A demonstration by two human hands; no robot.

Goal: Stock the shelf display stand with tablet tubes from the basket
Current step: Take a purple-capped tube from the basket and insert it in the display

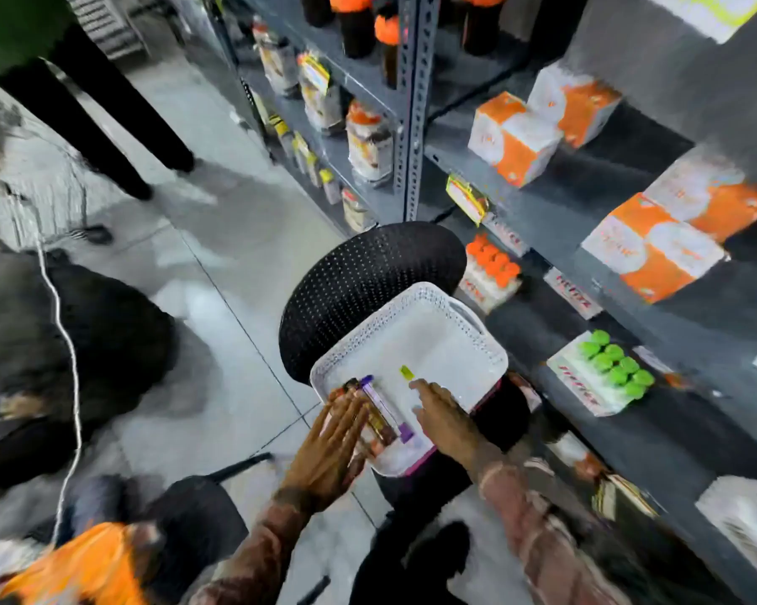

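Note:
A white basket [437, 338] rests on a black perforated stool [363, 272]. In its near left corner lie a purple-capped tablet tube [385, 406] and a brown tube [378, 427] beside it. A green-capped tube [407, 373] lies near the middle. My left hand [330, 443] is flat with fingers apart at the basket's near left rim, touching the tubes. My right hand [440, 412] reaches into the basket just below the green-capped tube, fingers apart. On the shelf to the right stand a display stand of green-capped tubes [603, 371] and one of orange-capped tubes [492, 272].
Grey metal shelves [542, 211] run along the right with orange-and-white boxes [514, 139] and jars [368, 141]. A person's legs [106, 107] stand at the upper left. Dark bags [62, 334] and a white cable [68, 351] lie on the tiled floor at left.

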